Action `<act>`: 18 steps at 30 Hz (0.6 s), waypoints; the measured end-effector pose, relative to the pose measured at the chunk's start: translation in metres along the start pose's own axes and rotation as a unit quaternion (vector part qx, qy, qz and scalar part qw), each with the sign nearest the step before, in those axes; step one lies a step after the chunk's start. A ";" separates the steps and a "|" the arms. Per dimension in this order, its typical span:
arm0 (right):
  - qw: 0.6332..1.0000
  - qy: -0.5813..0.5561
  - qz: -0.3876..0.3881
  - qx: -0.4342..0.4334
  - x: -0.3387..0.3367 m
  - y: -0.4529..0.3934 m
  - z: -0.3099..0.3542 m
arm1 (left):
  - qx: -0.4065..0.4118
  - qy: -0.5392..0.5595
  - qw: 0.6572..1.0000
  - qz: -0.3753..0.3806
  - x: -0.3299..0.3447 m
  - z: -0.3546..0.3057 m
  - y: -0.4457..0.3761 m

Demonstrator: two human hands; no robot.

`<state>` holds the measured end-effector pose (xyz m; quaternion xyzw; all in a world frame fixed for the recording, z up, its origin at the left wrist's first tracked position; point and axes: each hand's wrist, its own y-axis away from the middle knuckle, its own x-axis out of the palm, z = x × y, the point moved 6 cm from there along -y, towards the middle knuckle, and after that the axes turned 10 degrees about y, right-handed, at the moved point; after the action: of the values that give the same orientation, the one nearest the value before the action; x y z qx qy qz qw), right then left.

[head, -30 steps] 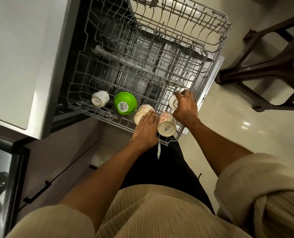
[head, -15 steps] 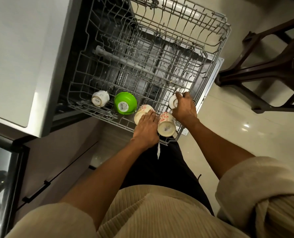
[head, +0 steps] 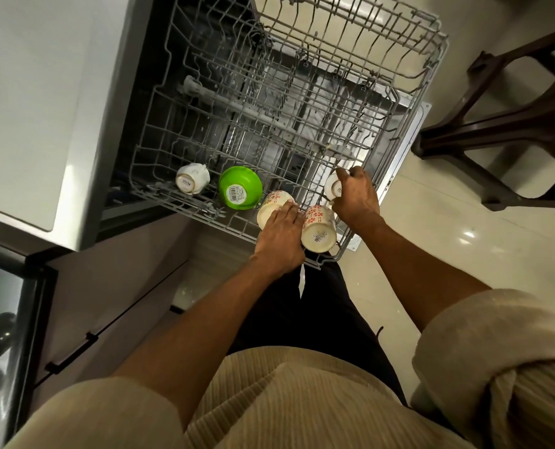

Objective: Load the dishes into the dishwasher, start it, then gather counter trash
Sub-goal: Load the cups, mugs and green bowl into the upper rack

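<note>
Pale floor tiles [head: 448,254] lie beside the pulled-out dishwasher rack [head: 302,102]. At its front rail, your left hand [head: 281,239] rests flat-fingered on a floral mug [head: 271,205]; your right hand [head: 355,197] grips a white cup [head: 332,186].

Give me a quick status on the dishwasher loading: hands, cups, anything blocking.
Left hand resting on a patterned cup. Right hand gripping a white cup in the rack. Green bowl upside down beside them. Nothing blocking.
</note>
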<state>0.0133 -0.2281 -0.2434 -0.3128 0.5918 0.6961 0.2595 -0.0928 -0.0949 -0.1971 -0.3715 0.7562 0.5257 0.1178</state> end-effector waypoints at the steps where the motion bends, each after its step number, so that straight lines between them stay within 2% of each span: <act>1: 1.000 -0.004 0.001 0.000 -0.001 -0.001 -0.001 | 0.000 0.000 1.000 0.000 0.000 0.000 0.000; 12: 0.998 -0.059 -0.027 0.027 -0.004 -0.002 -0.001 | -0.007 0.007 1.000 -0.002 0.003 0.001 -0.001; 18: 0.994 -0.095 -0.007 0.051 -0.003 -0.006 0.002 | -0.011 0.015 1.000 0.000 0.004 0.002 -0.001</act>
<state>0.0192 -0.2254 -0.2451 -0.2359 0.5974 0.6894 0.3350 -0.0948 -0.0949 -0.2010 -0.3808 0.7520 0.5283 0.1020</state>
